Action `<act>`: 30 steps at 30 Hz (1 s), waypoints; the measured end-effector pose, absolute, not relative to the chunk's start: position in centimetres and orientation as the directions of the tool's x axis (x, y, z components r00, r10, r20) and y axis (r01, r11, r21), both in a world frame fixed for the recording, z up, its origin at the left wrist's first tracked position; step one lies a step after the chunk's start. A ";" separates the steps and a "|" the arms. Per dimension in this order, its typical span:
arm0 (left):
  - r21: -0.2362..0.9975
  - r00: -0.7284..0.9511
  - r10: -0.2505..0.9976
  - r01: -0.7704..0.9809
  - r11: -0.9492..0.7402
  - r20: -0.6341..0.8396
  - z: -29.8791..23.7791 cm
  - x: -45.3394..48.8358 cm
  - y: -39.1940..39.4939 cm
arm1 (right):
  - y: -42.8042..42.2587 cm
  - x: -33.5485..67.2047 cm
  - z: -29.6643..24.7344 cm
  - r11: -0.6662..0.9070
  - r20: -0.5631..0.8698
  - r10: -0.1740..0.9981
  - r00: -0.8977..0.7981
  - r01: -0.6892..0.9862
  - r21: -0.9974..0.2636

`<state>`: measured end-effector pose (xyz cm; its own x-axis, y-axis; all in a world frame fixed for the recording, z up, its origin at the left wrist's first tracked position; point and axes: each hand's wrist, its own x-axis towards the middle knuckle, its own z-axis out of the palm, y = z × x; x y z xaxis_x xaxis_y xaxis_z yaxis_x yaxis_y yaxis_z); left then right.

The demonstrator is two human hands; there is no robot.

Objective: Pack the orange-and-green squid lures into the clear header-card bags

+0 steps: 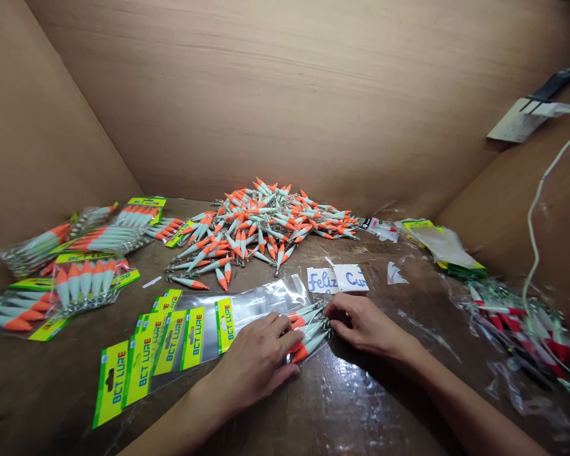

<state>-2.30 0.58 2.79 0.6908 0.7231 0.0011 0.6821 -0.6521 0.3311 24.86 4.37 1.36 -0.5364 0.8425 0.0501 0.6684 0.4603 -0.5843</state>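
My left hand (259,358) presses down on a clear plastic bag (261,304) with a yellow "BCT LURE" header, its fingers curled over a small bundle of orange-and-white lures (308,339) at the bag's mouth. My right hand (363,323) pinches the hook end of that same bundle from the right. Several more empty bags with yellow headers (142,361) lie fanned out to the left of my left hand. A big heap of loose orange-and-white lures (261,231) lies further back in the middle.
Filled lure packs (83,278) are stacked at the left. A handwritten paper label (337,278) lies behind my right hand. Red-and-white lures in bags (527,329) and other packets (439,244) sit at the right. Brown board walls surround the table; a white cable (539,196) hangs at the right.
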 end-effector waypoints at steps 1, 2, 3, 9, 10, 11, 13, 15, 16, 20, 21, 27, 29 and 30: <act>0.329 0.692 0.722 0.681 -0.654 0.003 2.8 -2.3 0.6 | 4.3 24.8 1.4 0.459 0.050 0.844 -0.535 0.670 -0.583; 0.329 0.693 0.721 0.679 -0.656 0.006 2.8 -2.2 0.5 | 4.3 24.8 1.3 0.458 0.051 0.845 -0.532 0.671 -0.583; 0.331 0.692 0.721 0.678 -0.656 0.011 2.7 -2.2 0.5 | 4.3 24.8 1.3 0.458 0.053 0.846 -0.531 0.670 -0.584; 0.341 0.694 0.720 0.673 -0.656 0.013 2.4 -1.9 0.5 | 4.3 24.9 1.8 0.531 0.069 0.791 -0.608 0.626 -0.571; 0.339 0.694 0.720 0.674 -0.656 0.013 2.4 -1.9 0.4 | 4.3 25.0 1.9 0.543 0.069 0.781 -0.620 0.621 -0.565; 0.336 0.693 0.720 0.675 -0.657 0.015 2.5 -1.9 0.4 | 4.4 25.0 1.9 0.551 0.069 0.775 -0.628 0.618 -0.561; 0.335 0.695 0.719 0.673 -0.660 0.020 2.5 -1.9 0.4 | 4.4 25.1 2.0 0.556 0.073 0.770 -0.634 0.610 -0.565; 0.338 0.694 0.719 0.671 -0.660 0.027 2.3 -1.8 0.3 | 4.5 25.2 1.9 0.553 0.075 0.771 -0.633 0.606 -0.572; 0.339 0.691 0.722 0.672 -0.659 0.033 2.2 -1.7 0.2 | 4.5 25.2 1.8 0.549 0.072 0.773 -0.631 0.607 -0.574; 0.359 0.653 0.752 0.684 -0.636 0.089 1.2 -1.3 -0.1 | 4.5 25.2 1.5 0.526 0.048 0.783 -0.621 0.618 -0.584; 0.374 0.637 0.763 0.684 -0.626 0.112 1.0 -1.1 -0.2 | 4.5 25.2 1.5 0.519 0.044 0.786 -0.617 0.620 -0.589; 0.437 0.553 0.818 0.704 -0.560 0.157 1.6 0.7 0.3 | 4.6 25.0 1.1 0.497 0.052 0.799 -0.598 0.611 -0.616; 0.395 0.545 0.825 0.732 -0.555 0.151 2.2 1.4 0.8 | 4.6 25.1 0.9 0.498 0.061 0.800 -0.597 0.605 -0.622; 0.365 0.543 0.827 0.748 -0.555 0.144 2.4 1.7 1.1 | 4.7 25.1 0.8 0.500 0.066 0.800 -0.596 0.603 -0.622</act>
